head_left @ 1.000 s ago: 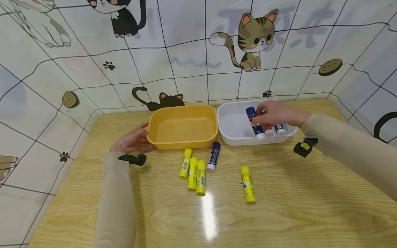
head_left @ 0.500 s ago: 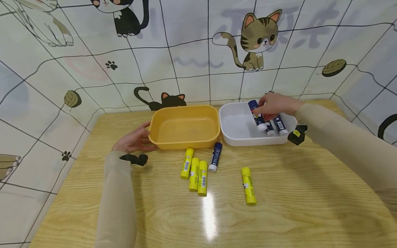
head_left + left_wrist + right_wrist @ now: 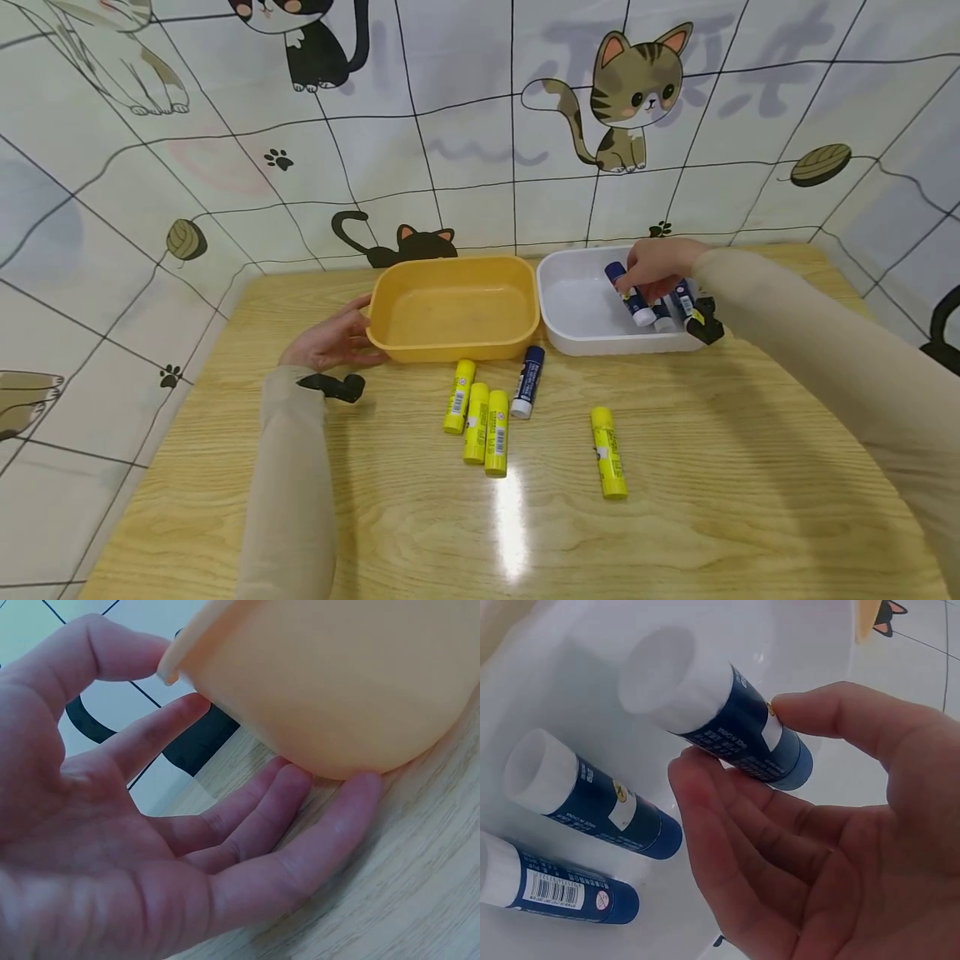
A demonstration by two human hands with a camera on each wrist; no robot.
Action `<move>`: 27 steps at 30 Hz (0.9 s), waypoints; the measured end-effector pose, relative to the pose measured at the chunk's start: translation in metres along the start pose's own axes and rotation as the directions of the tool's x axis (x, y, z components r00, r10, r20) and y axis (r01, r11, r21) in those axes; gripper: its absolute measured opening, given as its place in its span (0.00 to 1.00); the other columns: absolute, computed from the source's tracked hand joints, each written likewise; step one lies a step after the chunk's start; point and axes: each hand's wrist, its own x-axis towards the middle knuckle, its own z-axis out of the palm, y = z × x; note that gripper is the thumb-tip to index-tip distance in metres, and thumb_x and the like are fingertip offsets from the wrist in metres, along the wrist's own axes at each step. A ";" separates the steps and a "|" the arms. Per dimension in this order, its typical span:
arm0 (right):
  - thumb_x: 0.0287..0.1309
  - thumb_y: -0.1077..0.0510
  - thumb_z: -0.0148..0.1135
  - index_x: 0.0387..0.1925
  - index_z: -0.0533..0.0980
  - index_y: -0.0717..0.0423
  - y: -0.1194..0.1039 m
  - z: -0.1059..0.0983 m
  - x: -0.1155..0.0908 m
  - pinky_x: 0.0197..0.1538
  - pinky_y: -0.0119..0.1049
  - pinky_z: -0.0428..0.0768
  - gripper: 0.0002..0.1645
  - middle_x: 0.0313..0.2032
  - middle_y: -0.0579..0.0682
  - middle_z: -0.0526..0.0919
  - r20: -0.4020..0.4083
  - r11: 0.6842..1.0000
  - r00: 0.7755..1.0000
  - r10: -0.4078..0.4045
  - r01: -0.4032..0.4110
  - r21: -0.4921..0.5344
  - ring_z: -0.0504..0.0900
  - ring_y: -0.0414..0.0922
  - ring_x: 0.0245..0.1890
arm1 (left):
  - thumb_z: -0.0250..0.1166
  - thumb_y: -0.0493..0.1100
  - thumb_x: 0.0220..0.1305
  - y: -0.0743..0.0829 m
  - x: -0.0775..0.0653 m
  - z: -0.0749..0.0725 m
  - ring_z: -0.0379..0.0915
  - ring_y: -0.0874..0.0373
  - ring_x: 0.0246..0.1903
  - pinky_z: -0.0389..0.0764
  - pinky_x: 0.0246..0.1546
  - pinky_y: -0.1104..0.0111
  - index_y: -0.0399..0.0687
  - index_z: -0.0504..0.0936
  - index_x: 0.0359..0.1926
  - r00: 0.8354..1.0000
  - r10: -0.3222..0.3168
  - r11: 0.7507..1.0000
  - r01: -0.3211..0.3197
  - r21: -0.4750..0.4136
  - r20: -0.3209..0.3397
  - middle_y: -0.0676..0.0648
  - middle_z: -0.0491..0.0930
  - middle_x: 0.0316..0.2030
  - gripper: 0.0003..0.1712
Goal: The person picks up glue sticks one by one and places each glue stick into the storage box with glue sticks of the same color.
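Note:
My right hand [image 3: 657, 265] pinches a dark blue glue stick with a white end [image 3: 727, 712] between thumb and fingers, in the white tub [image 3: 558, 312]. Two more blue glue sticks lie beside it: a middle one [image 3: 604, 799] and an outer one [image 3: 562, 889] with its barcode showing. At the left end of the yellow tub [image 3: 450, 350] is my left hand [image 3: 330, 337]. Its thumb touches the rim and its loosely bent fingertips rest against the outside wall, as the left wrist view shows. Nothing lies inside the yellow tub.
Three yellow glue sticks [image 3: 476, 423] lie close together in front of the yellow tub, beside a blue glue stick [image 3: 528, 382]. Another yellow glue stick [image 3: 608, 452] lies apart to the right. Behind the wooden table [image 3: 420, 525] stands a cat-patterned wall covering [image 3: 465, 142].
My right hand has stayed on the blue glue stick, which sits slightly lower and more tilted in the white tub. The left hand keeps its place at the yellow tub; the view shifts slightly.

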 end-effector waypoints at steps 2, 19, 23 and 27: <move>0.61 0.51 0.59 0.42 0.73 0.71 0.001 -0.001 0.003 0.33 0.34 0.82 0.23 0.27 0.54 0.80 0.010 1.000 1.000 0.009 -0.009 -0.009 0.80 0.43 0.25 | 0.47 0.31 0.67 0.001 0.000 0.001 0.69 0.43 0.53 0.66 0.58 0.44 0.65 0.44 0.76 1.000 0.001 1.000 -0.001 -0.001 -0.003 0.35 0.60 0.59 0.43; 0.58 0.53 0.55 0.28 0.74 0.65 0.008 0.007 0.006 0.26 0.31 0.79 0.16 0.23 0.52 0.83 0.045 0.994 0.997 0.061 -0.057 -0.090 0.81 0.42 0.21 | 0.50 0.32 0.67 -0.003 -0.002 0.004 0.74 0.43 0.48 0.70 0.54 0.44 0.65 0.47 0.75 1.000 0.012 1.000 -0.012 -0.011 -0.017 0.36 0.67 0.52 0.42; 0.59 0.53 0.54 0.31 0.72 0.66 0.010 0.006 0.002 0.26 0.31 0.79 0.17 0.24 0.53 0.82 0.027 0.996 0.998 0.056 -0.054 -0.066 0.80 0.42 0.21 | 0.49 0.32 0.67 -0.003 -0.002 0.003 0.74 0.44 0.49 0.70 0.55 0.45 0.66 0.47 0.75 1.000 0.010 1.000 -0.011 -0.015 -0.012 0.36 0.66 0.53 0.42; 0.61 0.52 0.55 0.35 0.73 0.68 0.007 0.008 -0.005 0.26 0.31 0.79 0.19 0.25 0.54 0.81 0.010 0.997 0.999 0.044 -0.044 -0.063 0.79 0.42 0.21 | 0.49 0.32 0.67 -0.003 -0.002 0.003 0.74 0.44 0.49 0.69 0.55 0.45 0.66 0.47 0.75 1.000 0.010 1.000 -0.010 -0.014 -0.010 0.35 0.65 0.55 0.41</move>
